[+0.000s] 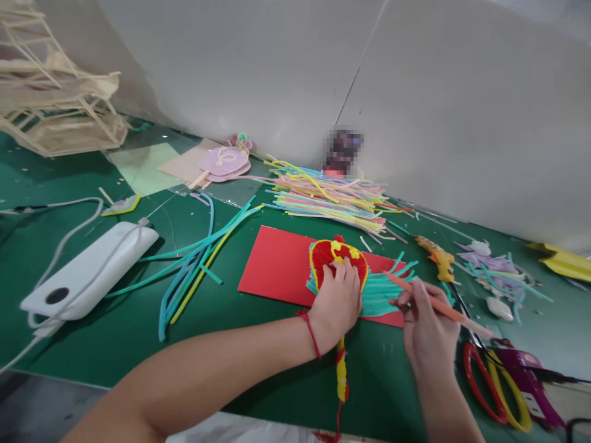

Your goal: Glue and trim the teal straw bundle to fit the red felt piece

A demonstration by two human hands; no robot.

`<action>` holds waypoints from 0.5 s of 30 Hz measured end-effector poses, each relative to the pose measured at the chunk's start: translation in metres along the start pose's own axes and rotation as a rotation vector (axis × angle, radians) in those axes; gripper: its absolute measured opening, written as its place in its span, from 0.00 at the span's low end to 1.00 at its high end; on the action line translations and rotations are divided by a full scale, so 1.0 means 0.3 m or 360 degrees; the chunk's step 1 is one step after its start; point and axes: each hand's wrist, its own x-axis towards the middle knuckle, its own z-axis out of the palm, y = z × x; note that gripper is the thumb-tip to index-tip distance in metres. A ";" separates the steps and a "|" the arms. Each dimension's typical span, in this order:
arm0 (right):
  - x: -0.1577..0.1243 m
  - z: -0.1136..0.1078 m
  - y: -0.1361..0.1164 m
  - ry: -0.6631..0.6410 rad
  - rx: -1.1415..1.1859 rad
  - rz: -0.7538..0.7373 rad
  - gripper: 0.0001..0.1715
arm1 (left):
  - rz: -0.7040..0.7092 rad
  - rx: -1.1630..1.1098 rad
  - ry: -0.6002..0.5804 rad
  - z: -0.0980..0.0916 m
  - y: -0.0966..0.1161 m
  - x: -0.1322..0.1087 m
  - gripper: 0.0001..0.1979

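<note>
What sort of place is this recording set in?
Probably a craft workbench: a green mat, a pile of coloured strips and a glue gun.

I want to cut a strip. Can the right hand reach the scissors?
Probably yes: the scissors lie just beside the right hand, nothing between them, though it already grips an orange stick.

Two hands show at lower centre, left hand (336, 303) and right hand (422, 329). One each: red card (272, 264), red-and-yellow fan (339, 253), orange stick (438, 304), white power bank (90, 271) at left, yellow glue gun (436, 253) at right. The coloured strips (327, 197) at upper centre are too many to count.
</note>
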 end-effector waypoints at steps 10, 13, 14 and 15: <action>0.117 0.245 -0.065 -0.0592 -0.0313 -0.0160 0.16 | -0.0094 -0.0239 0.0038 -0.009 -0.009 -0.001 0.23; 0.145 0.339 -0.048 -0.0886 -0.0452 -0.0202 0.15 | -0.0138 -0.0322 0.0015 -0.006 -0.010 -0.002 0.23; 0.154 0.366 -0.039 -0.0973 -0.0479 -0.0202 0.15 | -0.0138 -0.0329 0.0005 -0.005 -0.009 -0.003 0.23; 0.163 0.389 -0.028 -0.1059 -0.0515 -0.0197 0.16 | -0.0131 -0.0333 0.0001 -0.003 -0.008 -0.004 0.23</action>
